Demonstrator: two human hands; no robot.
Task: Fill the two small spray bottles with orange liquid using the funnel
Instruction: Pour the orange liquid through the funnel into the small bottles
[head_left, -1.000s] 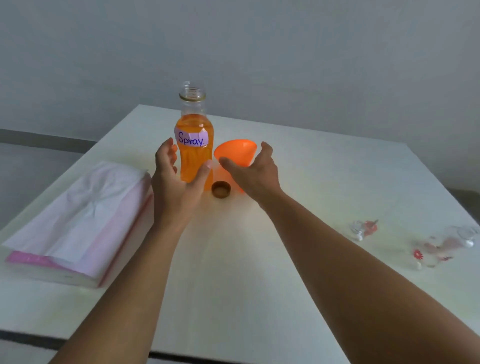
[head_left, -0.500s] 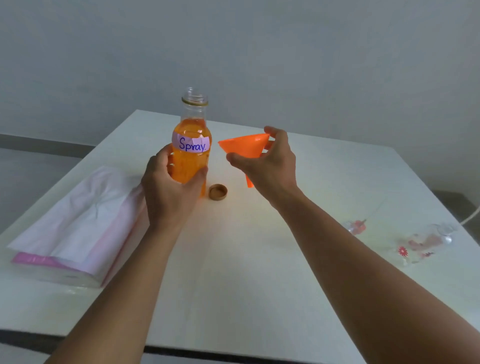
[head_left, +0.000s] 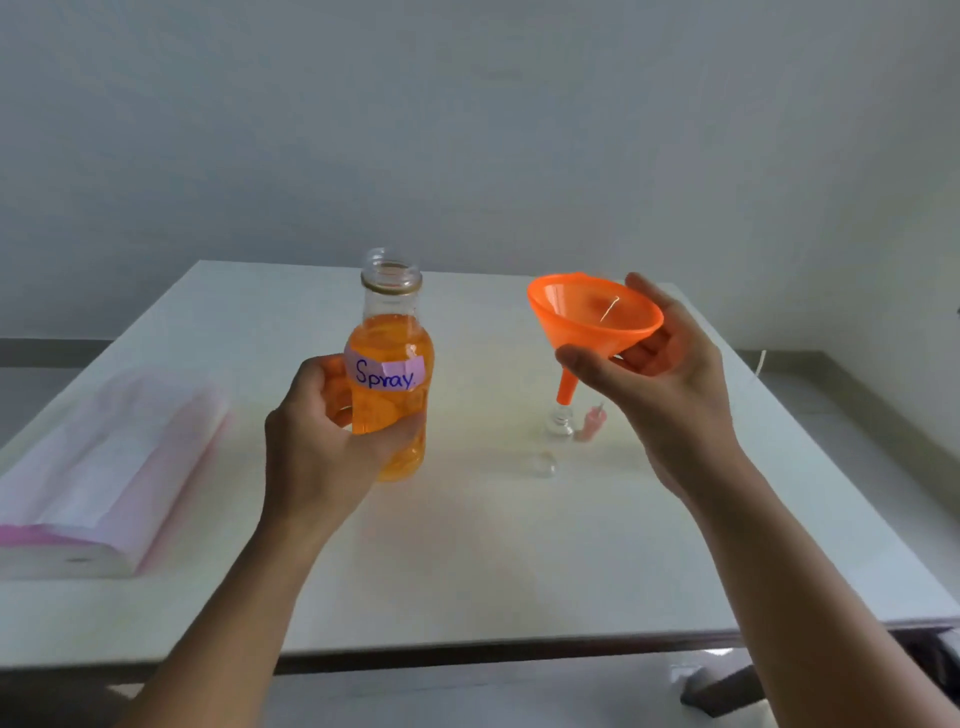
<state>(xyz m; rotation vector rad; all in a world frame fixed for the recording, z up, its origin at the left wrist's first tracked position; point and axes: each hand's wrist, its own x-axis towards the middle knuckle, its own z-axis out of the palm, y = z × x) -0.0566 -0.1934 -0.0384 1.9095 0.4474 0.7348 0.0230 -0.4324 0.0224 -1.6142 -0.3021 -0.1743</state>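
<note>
The left hand (head_left: 317, 447) holds the open bottle (head_left: 390, 374) of orange liquid upright. At its 3 o'clock, the right hand (head_left: 670, 379) holds the funnel (head_left: 592, 322), its spout just above a small spray bottle (head_left: 561, 423) on the worktop (head_left: 467, 545).

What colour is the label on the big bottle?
Pale pink-lilac label, "Spray" handwritten in blue, on the bottle; head view.

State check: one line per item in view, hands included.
Left hand: gripping the bottle.
Bottle labelled Spray: uncapped, upright, part full of orange liquid, held.
Right hand: holding the funnel.
Orange funnel: held above table, spout down, empty.
Small spray bottle: on table, blurred.
Plastic-wrapped pack: lying flat.
</note>
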